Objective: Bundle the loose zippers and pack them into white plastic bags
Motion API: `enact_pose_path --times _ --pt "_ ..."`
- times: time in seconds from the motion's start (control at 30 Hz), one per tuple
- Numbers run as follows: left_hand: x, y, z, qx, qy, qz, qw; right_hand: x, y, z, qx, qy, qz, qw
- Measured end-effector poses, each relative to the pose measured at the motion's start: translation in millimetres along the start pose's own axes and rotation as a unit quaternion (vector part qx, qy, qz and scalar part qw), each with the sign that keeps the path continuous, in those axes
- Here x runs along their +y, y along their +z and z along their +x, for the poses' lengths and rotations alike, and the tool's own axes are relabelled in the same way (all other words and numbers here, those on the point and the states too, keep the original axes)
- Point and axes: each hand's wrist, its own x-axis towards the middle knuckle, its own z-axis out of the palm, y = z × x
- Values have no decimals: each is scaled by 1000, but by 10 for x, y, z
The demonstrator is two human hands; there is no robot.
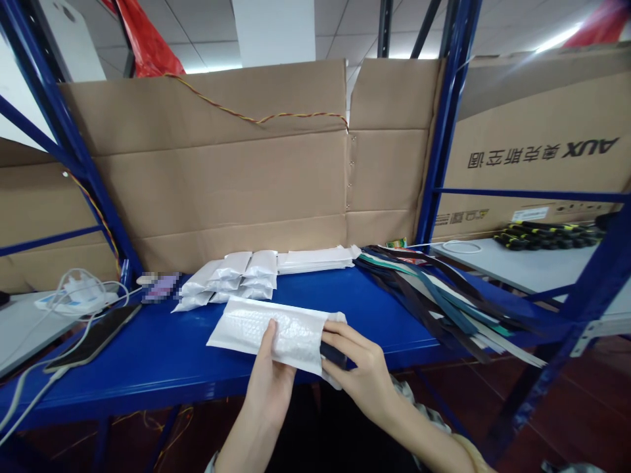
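A white bubble mailer [290, 332] lies across my hands above the front of the blue shelf. My left hand [272, 371] grips it from below, with the thumb pressed on its upper face. At the mailer's right, open end is my right hand [357, 358], its fingertips inside the opening. Between those fingers a dark, flat item [334, 355] shows, partly inside the mailer; its exact kind cannot be made out. Behind the mailer stand stacked, filled white mailers [236, 276], and beside them is a pile of flat white mailers [315, 258].
Dark, teal and white zipper-like strips [438, 289] spread over the shelf's right end. A phone [96, 338] with a cable lies at the left, near a white power strip [76, 295]. Cardboard [227, 177] walls the back, between blue posts [446, 131].
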Motion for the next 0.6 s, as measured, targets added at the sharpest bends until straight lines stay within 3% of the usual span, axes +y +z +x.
enact_pose_path --times 0.23,0.4,0.6 --pt "-91 -90 62 -4 -10 -8 1000 85 45 -43 26 -70 -23 997" --pt "-199 -78 -41 -35 -20 -10 999 56 83 -45 69 -19 -93 993" --pt "-305 -50 -93 -74 -61 25 995 -6 156 -44 37 30 -60 997"
